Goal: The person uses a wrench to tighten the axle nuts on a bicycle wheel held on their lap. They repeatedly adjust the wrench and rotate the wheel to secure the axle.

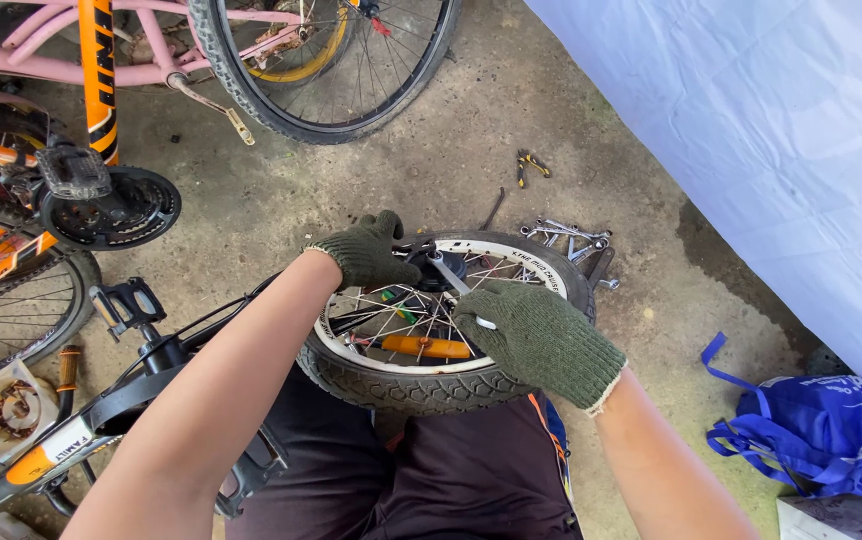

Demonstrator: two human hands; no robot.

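Kid-size bike wheel [421,385] propped on the lap, black tyre, white rim. Right hand [543,342], green knit glove, fingers wrapped round a wrench [458,287] set on the hub. Left hand [369,255] curled tight over the axle end. Spanners [573,240] scattered on concrete just behind.

A stained grey concrete floor [371,190] carries a cluster of wrenches [573,240] near its middle, yellow-handled pliers [532,165] beyond them, and a blue bag [831,440] toward its right edge.
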